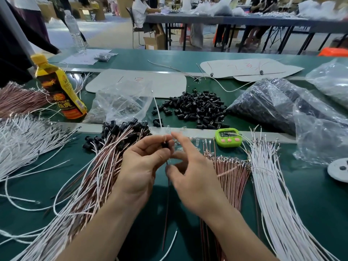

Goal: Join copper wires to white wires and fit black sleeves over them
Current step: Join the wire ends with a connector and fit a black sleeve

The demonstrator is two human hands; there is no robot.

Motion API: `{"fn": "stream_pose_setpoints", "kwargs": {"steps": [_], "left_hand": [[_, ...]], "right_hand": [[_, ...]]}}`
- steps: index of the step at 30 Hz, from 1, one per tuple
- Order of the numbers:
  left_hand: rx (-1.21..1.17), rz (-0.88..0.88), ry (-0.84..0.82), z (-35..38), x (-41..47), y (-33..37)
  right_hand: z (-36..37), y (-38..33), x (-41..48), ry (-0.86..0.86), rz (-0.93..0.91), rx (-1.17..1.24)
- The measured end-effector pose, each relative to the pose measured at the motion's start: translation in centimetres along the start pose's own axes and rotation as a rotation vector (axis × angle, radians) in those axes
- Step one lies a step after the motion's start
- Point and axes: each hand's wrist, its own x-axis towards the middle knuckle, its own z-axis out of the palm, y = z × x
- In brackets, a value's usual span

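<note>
A small black sleeve is pinched between the thumb and fingertips of the left hand, held just above the middle of the bench. A thin reddish wire hangs straight down from the sleeve, between the two hands, its lower end trailing toward the near edge. The right hand is close beside the left, blurred by motion, with its forefinger raised and its thumb next to the wire. Whether it grips the wire cannot be told.

This looks like the sleeve-fitting step, with the sleeve being seated over the wire's top end. The next move probably calls for the right hand to steady or pull the wire while the left holds the sleeve firm. The piece can then join the finished pile.

That finished pile, mixed copper and white wires capped with black sleeves, lies under and to the left of the left hand. To the right are a bundle of copper wires and, beyond it, a fan of white wires. A heap of loose sleeves sits farther back, with a green timer near the hands. A yellow bottle stands at the far left.
</note>
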Motion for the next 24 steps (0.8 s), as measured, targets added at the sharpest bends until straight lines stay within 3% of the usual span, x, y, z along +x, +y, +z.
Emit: {"fn": "stream_pose_setpoints", "kwargs": {"steps": [7, 13, 16, 19, 22, 24], "left_hand": [[-0.145, -0.036, 0.103, -0.7, 0.8, 0.3], [-0.209, -0.033, 0.132, -1.5, 1.3, 1.0], [-0.183, -0.051, 0.09, -1.2, 1.0, 0.8], [-0.144, -0.101, -0.021, -0.8, 0.5, 0.4], [0.002, -0.178, -0.192, -0.2, -0.4, -0.3], [0.061, -0.219, -0.24, 0.0, -0.8, -0.7]], "right_hand": [[-1.6, 1.0, 0.7, 0.108, 0.057, -0.186], [-4.0, 1.3, 0.9, 0.094, 0.242, -0.699], [-3.9, 1.0, 0.7, 0.227, 0.196, -0.861], [-2.9, 0.6, 0.5, 0.434, 0.032, -0.502], [-1.9, 0.1, 0.8, 0.304, 0.009, 0.137], [-1.7, 0.0, 1.0, 0.237, 0.052, 0.374]]}}
